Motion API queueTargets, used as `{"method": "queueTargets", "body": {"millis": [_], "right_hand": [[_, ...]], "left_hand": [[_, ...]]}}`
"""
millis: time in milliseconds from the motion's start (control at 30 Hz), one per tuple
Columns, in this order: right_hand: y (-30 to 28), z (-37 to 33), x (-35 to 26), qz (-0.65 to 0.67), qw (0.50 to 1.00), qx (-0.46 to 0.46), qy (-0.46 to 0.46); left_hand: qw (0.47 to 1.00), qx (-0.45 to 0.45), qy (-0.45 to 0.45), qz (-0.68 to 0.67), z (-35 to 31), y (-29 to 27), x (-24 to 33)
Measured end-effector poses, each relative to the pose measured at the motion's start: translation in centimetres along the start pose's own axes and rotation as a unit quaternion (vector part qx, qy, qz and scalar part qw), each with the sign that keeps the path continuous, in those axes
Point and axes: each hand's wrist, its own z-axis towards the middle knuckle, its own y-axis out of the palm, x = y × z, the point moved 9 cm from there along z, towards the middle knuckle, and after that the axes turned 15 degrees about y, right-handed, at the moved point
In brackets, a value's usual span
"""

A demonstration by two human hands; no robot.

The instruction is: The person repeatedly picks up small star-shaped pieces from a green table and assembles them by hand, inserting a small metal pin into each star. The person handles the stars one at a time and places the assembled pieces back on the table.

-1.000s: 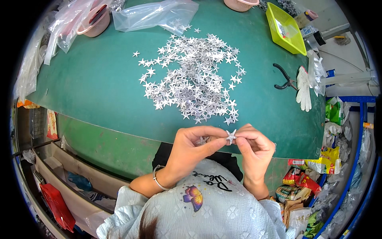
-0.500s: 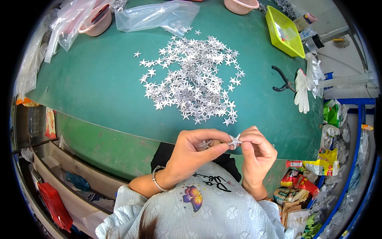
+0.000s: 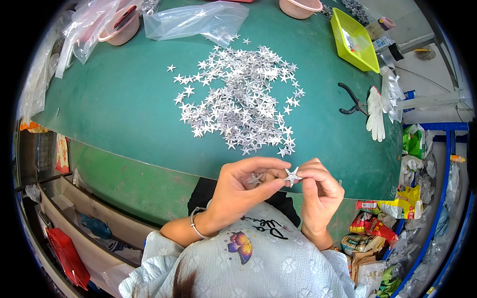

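R hand (image 3: 322, 191) pinches star (image 3: 292, 177) at its edge, prob. to keep its face visible; L hand (image 3: 237, 187) loosely cups 2nd star (image 3: 255, 179), prob. handy there. Pile (image 3: 241, 97) w/in reach on table (image 3: 124, 114).

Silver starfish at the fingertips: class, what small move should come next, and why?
Probably, the left hand should close thumb and forefinger on the starfish to steady it: they stand parted beside it, while the right hand pinches its right side.
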Motion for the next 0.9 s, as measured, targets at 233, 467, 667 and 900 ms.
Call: {"method": "queueTargets", "body": {"millis": [233, 467, 667, 900], "right_hand": [[-0.3, -0.1, 0.4, 0.009, 1.0, 0.014, 0.007], [-0.7, 0.0, 0.6, 0.039, 0.999, 0.027, -0.001], [-0.4, -0.1, 0.3, 0.018, 1.0, 0.022, 0.001], [-0.1, -0.3, 0.3, 0.009, 1.0, 0.008, -0.01]], "left_hand": [[0.998, -0.01, -0.006, -0.066, 0.2, 0.2, 0.3], [0.942, 0.027, -0.063, -0.329, 0.7, 1.4, 0.6], [0.907, 0.02, -0.067, -0.415, 0.8, 1.9, 1.1], [0.885, 0.003, -0.058, -0.462, 0.7, 2.3, 1.6]]}}
